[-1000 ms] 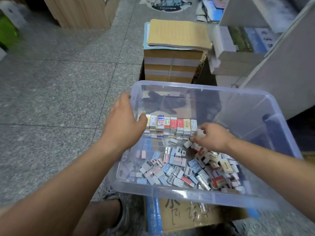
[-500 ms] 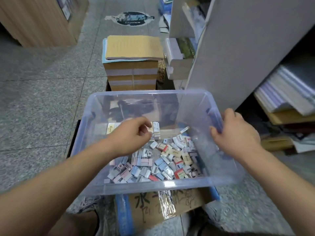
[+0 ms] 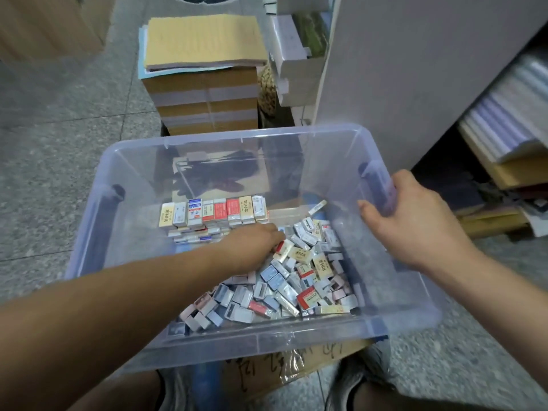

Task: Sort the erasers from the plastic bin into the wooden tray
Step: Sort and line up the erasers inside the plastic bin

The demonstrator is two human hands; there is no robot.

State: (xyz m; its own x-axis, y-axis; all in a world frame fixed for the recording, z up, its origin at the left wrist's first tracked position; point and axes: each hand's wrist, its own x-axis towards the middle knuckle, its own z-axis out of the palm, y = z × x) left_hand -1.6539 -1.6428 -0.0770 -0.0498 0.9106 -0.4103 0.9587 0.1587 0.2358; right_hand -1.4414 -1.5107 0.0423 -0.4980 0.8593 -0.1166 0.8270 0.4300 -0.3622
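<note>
The right hand (image 3: 415,226) grips the right rim of the plastic bin (image 3: 237,134), thumb inside. The left hand (image 3: 252,247) is sunk into the loose erasers (image 3: 296,280) heaped in its near half (whether the fingers hold one, I cannot tell); a tidy row (image 3: 213,212) stands behind

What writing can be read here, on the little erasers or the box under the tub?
Stacked erasers: printed labels, too small and blurred to read.
Loose erasers: printed labels, also unreadable.
Cardboard box under the plastic bin: dark handwritten characters, partly hidden, illegible.
No text can be quoted.
</note>
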